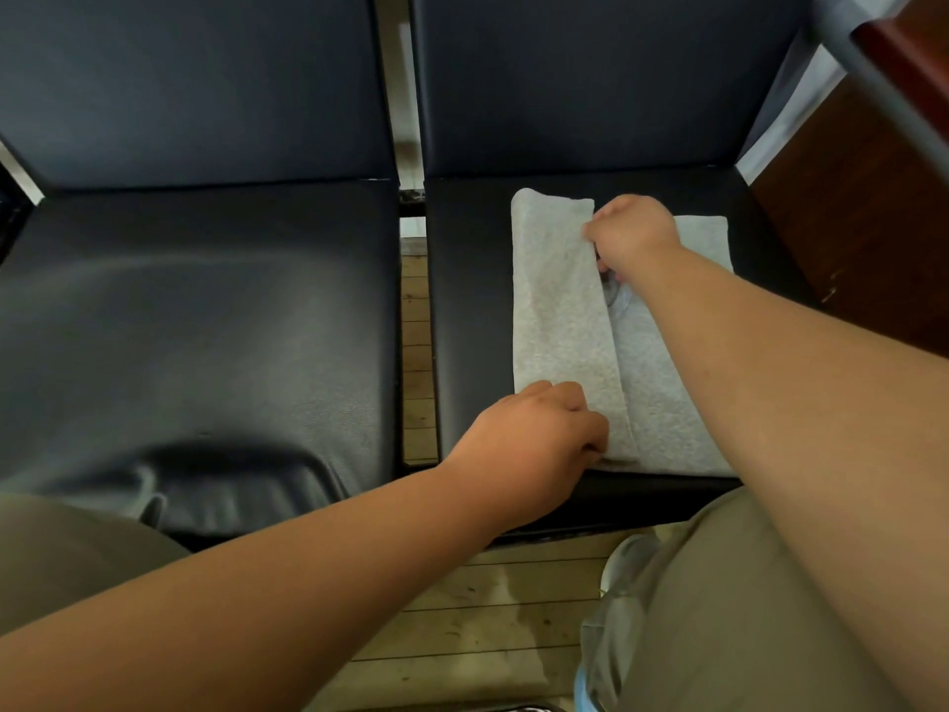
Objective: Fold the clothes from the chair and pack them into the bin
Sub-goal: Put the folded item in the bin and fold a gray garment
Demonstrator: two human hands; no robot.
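Grey flecked shirt (pixel 560 310), flat on the black chair (pixel 472 310), one side folded inward; your left hand (pixel 534 434) pinches the flap's near end, right hand (pixel 634 231) its far end.

Single view, head-worn wide-angle camera. Position: above chair seat (pixel 467 326), at its front edge. Facing: forward and down. Range: near. Backrest (pixel 590 84) behind seat at frame top, floor (pixel 488 608) before seat at bottom.
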